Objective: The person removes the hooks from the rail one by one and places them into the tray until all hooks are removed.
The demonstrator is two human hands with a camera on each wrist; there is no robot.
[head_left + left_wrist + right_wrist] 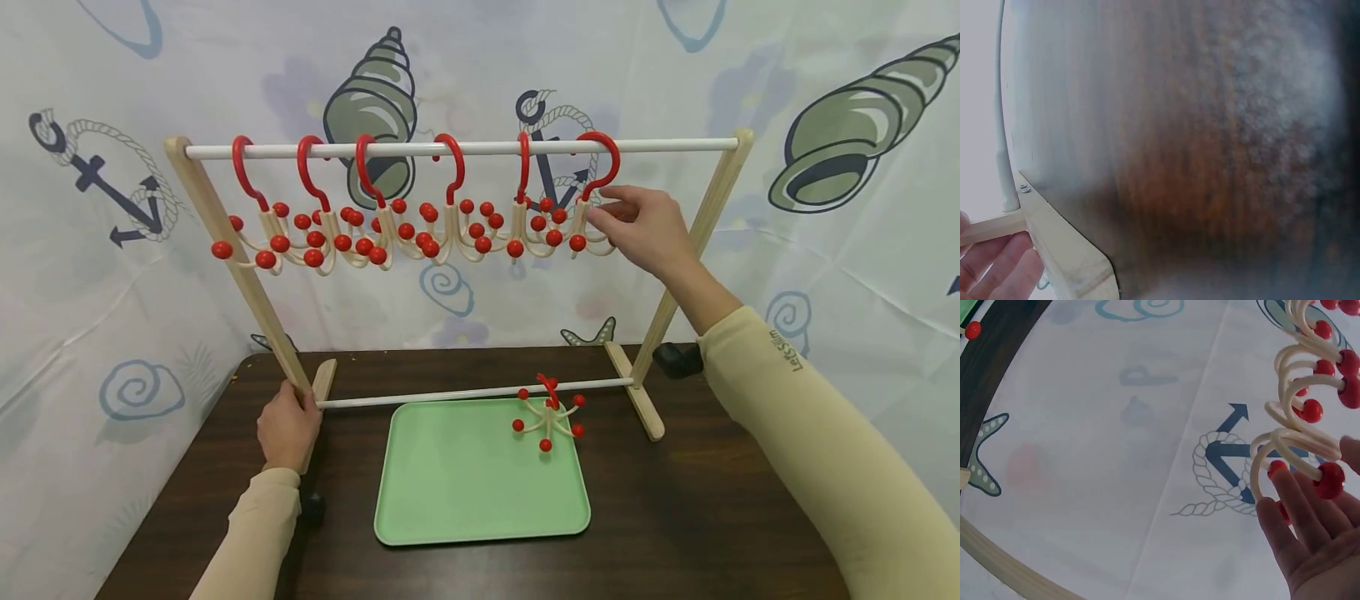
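Observation:
A wooden rack carries a white top rail (555, 147) from which several multi-armed hangers with red hooks and red balls hang. My left hand (288, 427) grips the lower part of the rack's left post (262, 308); its fingers (1013, 269) lie around the wood in the left wrist view. My right hand (645, 229) is at the rightmost hanger (582, 215), thumb close to its stem. In the right wrist view, the fingers (1307, 519) extend loosely among that hanger's curved arms and red balls (1329, 480). Whether they touch it is unclear.
A green tray (480, 483) lies on the dark wooden table (697, 500), with another red-hooked hanger (548, 417) at its back right corner. The rack's lower white bar (450, 395) runs just behind the tray. A printed cloth (465, 75) hangs behind.

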